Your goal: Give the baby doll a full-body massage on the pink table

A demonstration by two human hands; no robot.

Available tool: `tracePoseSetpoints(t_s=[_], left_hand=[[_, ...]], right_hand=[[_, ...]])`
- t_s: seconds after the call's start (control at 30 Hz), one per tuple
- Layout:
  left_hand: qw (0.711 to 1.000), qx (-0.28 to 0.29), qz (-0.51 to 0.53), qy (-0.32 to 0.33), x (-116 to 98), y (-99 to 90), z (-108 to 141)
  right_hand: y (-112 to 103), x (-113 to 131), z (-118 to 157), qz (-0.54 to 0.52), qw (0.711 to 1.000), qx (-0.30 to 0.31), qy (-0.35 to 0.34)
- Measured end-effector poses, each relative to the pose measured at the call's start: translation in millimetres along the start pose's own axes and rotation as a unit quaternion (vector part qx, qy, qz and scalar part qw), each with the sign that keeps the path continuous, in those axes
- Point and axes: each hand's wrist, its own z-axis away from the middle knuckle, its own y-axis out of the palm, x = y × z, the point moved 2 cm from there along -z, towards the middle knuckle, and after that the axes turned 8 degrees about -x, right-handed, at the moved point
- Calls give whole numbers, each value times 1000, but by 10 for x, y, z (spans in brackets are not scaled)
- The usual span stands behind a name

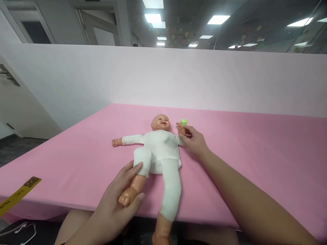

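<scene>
The doll [162, 146] lies on its back on the bench [76, 166], head toward the far edge and feet toward the near edge. Its torso and limb sleeves are soft, off-white fabric, slightly wrinkled; its head, hands and feet are smooth, glossy, tan moulded parts. One arm extends straight toward the left edge of the bench. One leg is bent at the knee; the other is straight, its foot projecting past the near edge.

The left hand [114, 199] is curled around the bent leg, fingers on the fabric cuff and thumb beside the foot. The right hand [196, 141] pinches the doll's other forearm near the wrist between thumb and fingers. Just beyond the right hand is a rounded, bright green object [183, 121]; its lower part is hidden, so its full shape cannot be confirmed.

The bench has a smooth, matte pink covering, folded down at the near edge. A flat yellow strip [19, 195] with black print shows at the near left corner. A plain white wall [178, 80] stands behind the far edge.
</scene>
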Motion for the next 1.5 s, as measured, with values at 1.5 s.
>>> tracePoseSetpoints(t_s=[1.5], left_hand=[[979,0,165,-120,22,119,-800]], right_hand=[[341,153,211,188,941,150,-236]])
